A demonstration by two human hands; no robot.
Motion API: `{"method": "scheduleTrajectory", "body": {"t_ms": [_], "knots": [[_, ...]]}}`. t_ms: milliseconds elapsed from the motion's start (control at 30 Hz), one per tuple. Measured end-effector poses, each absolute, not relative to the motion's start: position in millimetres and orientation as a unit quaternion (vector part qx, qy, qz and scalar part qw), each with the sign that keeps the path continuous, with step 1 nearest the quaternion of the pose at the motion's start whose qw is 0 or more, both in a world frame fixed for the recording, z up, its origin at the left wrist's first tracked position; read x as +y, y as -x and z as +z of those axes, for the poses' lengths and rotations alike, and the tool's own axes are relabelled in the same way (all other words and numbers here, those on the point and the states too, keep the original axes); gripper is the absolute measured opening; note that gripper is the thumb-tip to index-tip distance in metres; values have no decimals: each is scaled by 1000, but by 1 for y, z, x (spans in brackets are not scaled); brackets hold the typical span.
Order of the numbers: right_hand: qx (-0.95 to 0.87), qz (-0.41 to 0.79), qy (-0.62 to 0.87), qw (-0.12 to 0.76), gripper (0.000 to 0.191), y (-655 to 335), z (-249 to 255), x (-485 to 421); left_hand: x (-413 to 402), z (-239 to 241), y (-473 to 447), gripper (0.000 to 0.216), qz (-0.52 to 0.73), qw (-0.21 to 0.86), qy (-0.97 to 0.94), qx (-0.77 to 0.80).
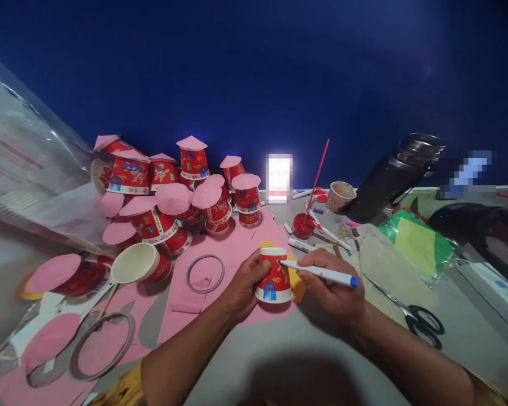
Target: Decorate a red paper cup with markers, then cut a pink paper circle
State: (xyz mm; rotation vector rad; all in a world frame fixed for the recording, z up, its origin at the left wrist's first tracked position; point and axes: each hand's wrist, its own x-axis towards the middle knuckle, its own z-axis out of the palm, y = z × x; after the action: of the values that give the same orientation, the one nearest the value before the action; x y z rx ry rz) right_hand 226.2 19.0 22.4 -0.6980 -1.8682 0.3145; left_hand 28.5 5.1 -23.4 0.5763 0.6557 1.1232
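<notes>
- While the red paper cup (275, 279) is held mouth down just below the centre of the frame, its left side is gripped by the left hand (249, 285): thumb laid on the front, fingers curled behind, mostly hidden.
- White marker pen (328, 274) is pinched in the right hand (337, 290), thumb and fingers closed on the barrel; blue end is pointed right, dark tip is set at the cup's upper right side. Contact cannot be told for sure.
- Blue arch-like marks are seen low on the cup.
- Yellow paper (297, 286) is partly covered by the cup; pink sheet (182, 299) is spread left of it, with a ring-shaped tape roll (222, 272) laid on top.
- Red cups with pink cone roofs (191, 143) are stacked centre-left.
- Red paint pot (303, 226) is placed right of centre, with a thin red stick (320, 172) stood in it.
- Black-handled scissors (423, 340) are laid lower right.
</notes>
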Motion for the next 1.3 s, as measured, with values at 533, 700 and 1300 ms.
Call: {"method": "scheduleTrajectory", "body": {"t_ms": [533,700,1300], "knots": [[-768,124,323,539,9,-233,20,23,4,-22,-29,60,508,760,-260,312],[-666,115,418,608,8,-243,21,27,5,-25,-28,59,511,762,-247,313],[-787,102,303,528,10,-228,26,20,5,-22,-30,58,511,758,-257,314]]}}
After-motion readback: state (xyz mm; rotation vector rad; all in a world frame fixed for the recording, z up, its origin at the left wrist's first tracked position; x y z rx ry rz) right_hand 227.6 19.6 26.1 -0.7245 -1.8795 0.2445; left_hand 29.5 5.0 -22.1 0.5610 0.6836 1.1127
